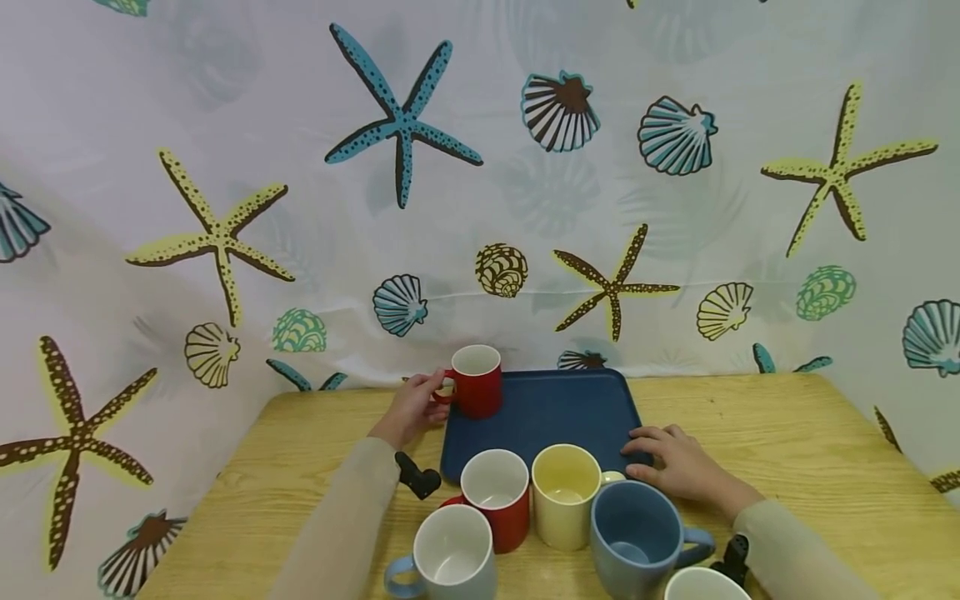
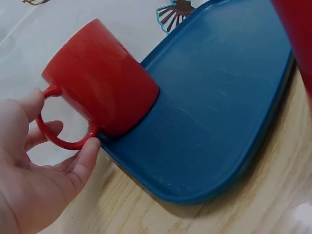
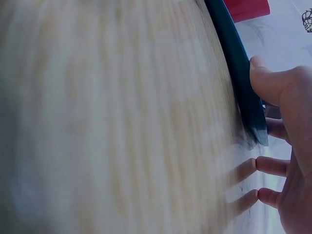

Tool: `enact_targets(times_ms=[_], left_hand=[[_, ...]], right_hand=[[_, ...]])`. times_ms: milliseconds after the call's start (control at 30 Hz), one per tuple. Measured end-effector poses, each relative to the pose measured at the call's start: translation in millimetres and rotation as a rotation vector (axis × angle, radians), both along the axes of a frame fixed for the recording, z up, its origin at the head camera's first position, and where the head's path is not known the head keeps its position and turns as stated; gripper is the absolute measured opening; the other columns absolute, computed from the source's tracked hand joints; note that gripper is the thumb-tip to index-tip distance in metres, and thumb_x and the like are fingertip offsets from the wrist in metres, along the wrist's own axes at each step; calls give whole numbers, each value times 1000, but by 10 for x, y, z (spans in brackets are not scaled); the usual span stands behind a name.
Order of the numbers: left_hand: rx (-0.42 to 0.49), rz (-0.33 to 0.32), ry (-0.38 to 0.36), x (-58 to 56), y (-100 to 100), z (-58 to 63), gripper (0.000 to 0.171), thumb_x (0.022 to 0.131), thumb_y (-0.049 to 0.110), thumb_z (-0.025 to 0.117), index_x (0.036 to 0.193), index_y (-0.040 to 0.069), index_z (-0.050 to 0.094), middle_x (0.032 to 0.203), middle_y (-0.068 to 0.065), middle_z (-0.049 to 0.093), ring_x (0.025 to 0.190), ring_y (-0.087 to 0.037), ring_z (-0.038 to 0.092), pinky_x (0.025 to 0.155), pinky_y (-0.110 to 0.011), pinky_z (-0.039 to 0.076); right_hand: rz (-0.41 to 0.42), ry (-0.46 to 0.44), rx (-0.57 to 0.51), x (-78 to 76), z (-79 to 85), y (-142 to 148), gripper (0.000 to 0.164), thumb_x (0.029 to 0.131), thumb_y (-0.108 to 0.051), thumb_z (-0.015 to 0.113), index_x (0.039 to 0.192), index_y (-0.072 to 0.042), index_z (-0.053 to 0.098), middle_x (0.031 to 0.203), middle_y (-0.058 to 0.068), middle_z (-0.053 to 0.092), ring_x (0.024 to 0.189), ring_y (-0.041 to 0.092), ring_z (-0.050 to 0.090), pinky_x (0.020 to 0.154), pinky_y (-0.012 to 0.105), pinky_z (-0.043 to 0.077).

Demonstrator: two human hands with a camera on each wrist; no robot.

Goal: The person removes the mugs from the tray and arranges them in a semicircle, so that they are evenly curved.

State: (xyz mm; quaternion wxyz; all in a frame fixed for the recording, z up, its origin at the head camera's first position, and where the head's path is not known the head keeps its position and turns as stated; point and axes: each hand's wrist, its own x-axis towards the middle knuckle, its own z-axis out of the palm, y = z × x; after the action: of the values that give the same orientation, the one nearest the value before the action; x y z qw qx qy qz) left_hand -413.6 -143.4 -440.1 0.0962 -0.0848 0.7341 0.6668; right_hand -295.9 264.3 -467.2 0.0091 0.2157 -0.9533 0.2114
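Note:
A red mug [image 1: 477, 392] with a white inside stands upright on the back left corner of a dark blue tray [image 1: 558, 417]. My left hand [image 1: 412, 408] holds its handle; in the left wrist view the thumb is at the handle's top and other fingers lie behind and under the loop. My right hand [image 1: 678, 462] lies at the tray's right edge with fingers spread. In the right wrist view its thumb [image 3: 265, 85] touches the tray's side, while other fingertips rest on the wooden table.
Several mugs crowd the table in front of the tray: a second red mug [image 1: 506, 508], a yellow mug [image 1: 562, 508], a light blue mug [image 1: 457, 558], a darker blue mug [image 1: 630, 542] and a partly cut-off mug [image 1: 705, 583]. A curtain with sea prints [image 1: 450, 242] hangs behind the table.

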Motion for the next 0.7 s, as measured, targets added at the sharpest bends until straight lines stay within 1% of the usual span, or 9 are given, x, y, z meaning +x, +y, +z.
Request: enact_targets(times_ms=[133,267,367,467,567,700], left_hand=[[-29,-49,-1,31,-20,43,58,90,49,53,123,2,45,114,-18,53,82,-23,61,79,-31,52],[17,-86,-45,72,-31,53,60,90,47,55,126,0,44,122,-19,50,88,-26,60,83,-32,50],[64,-101,-80,100,-23,59,60,90,45,56,128,1,43,124,-19,49,93,-28,59,86,-33,49],[81,-100,-92,111,-13,64,61,88,46,59,128,2,45,122,-19,51,94,-29,59,86,-34,49],[111,-80,-105,129,-13,64,61,86,46,62,127,3,46,120,-19,53,94,-29,60,84,-34,50],[154,-49,-127,180,-14,60,57,87,42,61,128,6,45,119,-20,53,92,-29,61,83,-33,50]], right_hand=[[0,11,6,-5,-3,-6,39,87,-51,56,113,-22,65,131,9,50,109,30,43,88,56,35],[3,13,11,-6,-14,-19,40,88,-51,55,113,-22,65,131,9,51,109,31,44,88,56,36],[0,13,10,-4,-12,-26,39,88,-50,55,113,-21,64,131,10,51,109,32,44,88,57,36],[-12,10,7,-1,3,-33,37,89,-47,56,113,-21,64,131,10,50,111,34,44,89,58,35],[-25,6,12,5,16,-39,36,89,-46,57,114,-21,64,132,10,49,112,35,43,90,58,35],[-25,8,19,12,18,-40,37,89,-46,57,114,-20,64,132,10,49,111,34,44,90,57,36]])
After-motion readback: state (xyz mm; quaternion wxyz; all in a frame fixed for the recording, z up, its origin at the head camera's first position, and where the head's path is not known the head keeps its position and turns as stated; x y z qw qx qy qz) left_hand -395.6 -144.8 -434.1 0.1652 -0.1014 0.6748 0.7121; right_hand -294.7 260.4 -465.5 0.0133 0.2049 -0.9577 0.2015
